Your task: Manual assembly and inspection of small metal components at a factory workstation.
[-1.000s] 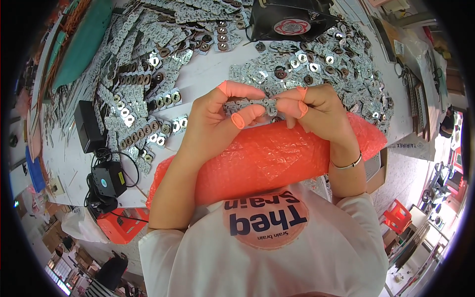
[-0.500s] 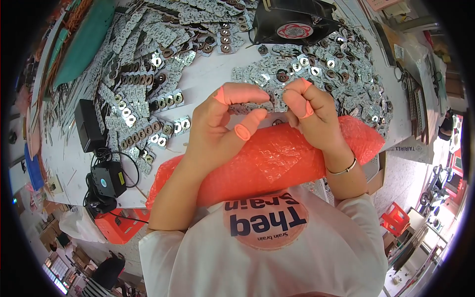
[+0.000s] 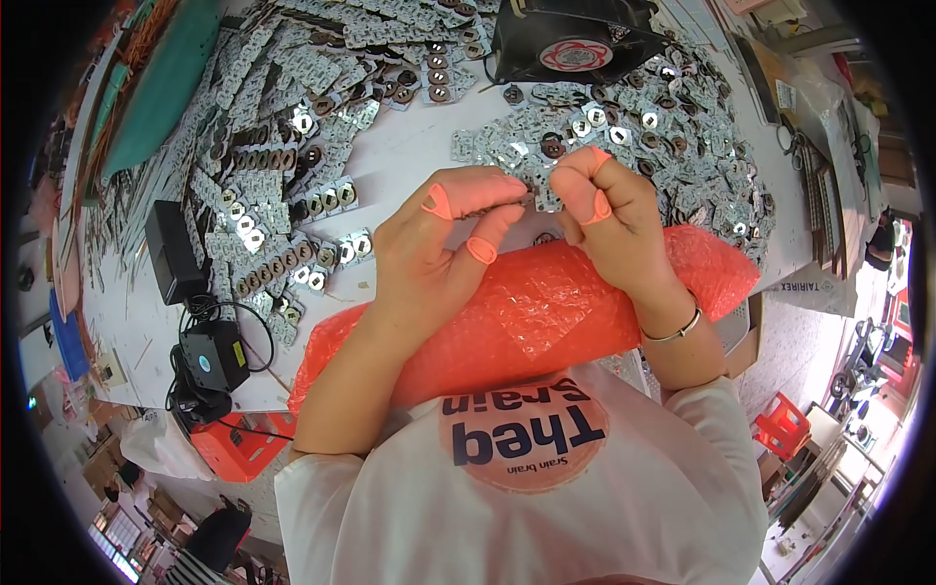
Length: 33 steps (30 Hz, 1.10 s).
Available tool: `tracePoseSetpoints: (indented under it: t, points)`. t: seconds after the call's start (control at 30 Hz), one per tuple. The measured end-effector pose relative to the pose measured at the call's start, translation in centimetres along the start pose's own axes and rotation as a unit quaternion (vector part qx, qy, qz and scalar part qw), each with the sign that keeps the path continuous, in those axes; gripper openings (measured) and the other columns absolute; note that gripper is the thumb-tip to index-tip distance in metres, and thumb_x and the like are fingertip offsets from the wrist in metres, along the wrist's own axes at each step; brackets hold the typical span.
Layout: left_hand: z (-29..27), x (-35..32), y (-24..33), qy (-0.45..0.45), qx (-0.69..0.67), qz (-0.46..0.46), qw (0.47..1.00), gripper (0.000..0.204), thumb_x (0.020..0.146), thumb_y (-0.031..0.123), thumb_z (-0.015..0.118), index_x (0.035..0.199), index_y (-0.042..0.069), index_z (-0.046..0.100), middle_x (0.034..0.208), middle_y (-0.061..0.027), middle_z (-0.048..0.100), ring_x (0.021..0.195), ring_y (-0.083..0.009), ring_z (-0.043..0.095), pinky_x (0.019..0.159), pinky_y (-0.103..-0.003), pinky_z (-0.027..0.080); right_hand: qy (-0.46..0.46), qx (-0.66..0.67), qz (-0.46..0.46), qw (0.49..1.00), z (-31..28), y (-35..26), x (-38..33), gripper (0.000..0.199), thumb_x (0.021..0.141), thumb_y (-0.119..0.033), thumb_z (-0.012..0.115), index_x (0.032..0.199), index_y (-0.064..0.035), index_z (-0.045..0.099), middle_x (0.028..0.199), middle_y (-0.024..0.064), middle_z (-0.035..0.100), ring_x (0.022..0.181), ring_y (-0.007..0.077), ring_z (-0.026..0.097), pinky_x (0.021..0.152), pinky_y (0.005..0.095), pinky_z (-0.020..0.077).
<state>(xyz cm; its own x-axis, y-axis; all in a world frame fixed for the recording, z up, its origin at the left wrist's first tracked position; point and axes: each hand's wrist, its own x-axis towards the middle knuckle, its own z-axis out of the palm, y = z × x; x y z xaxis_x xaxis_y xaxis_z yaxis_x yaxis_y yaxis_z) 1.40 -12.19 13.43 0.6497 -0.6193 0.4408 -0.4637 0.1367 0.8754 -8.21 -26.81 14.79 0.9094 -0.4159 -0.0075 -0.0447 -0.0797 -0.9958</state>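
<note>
The left hand's thumb and fingers have drawn together since half a second ago; the right hand has risen slightly. Just past the red bubble-wrap roll, the left hand pinches a mostly hidden metal strip; a slack pinch could let it slip. A small plate sits just left of the curled right thumb, its grip unclear; fumbled, it could vanish into the similar-looking heap beyond, on the tabletop.

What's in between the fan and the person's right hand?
Lots of little metal pieces! In the head view, they're heaped on the table between the fan and the right hand.
</note>
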Motion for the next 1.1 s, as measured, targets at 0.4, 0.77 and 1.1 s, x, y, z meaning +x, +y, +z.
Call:
tracePoseSetpoints:
  t: [0.4,0.77,1.1]
  points:
    - [-0.1,-0.1,-0.5,-0.026,-0.018,-0.003,1.0,0.021,0.08,-0.007,0.061,0.1,0.001,0.056,0.099,-0.0127,0.06,0.088,-0.0174,0.061,0.076,-0.027,0.05,-0.001,0.03,0.006,1.0,0.0,-0.2,-0.1,0.018,0.093,-0.017,0.051,0.081,-0.0048,0.053,0.057,-0.0046,0.044,0.046,0.002,0.037,0.043,0.0182,0.0288]
    - [0.2,0.2,-0.4,-0.007,-0.039,-0.035,0.999,0.02,0.081,-0.005,0.061,0.1,0.001,0.059,0.096,-0.0112,0.061,0.085,-0.0164,0.061,0.073,-0.026,0.052,0.022,-0.178,-0.106,0.978,-1.6,0.2,1.0,0.012,0.085,-0.01,0.062,0.092,-0.0021,0.067,0.065,0.001,0.059,0.052,0.0042,0.048,0.046,0.0186,0.0364]
    - [-0.3,-0.2,-0.3,-0.048,-0.193,-0.195,0.96,0.023,0.081,-0.003,0.063,0.103,-0.001,0.057,0.095,-0.0068,0.061,0.084,-0.0132,0.062,0.072,-0.024,0.052,-0.02,-0.156,-0.107,0.982,-2.2,-0.2,0.5,0.009,0.083,-0.006,0.062,0.089,-0.001,0.068,0.069,0.0036,0.063,0.059,0.0075,0.055,0.054,0.0211,0.0426]
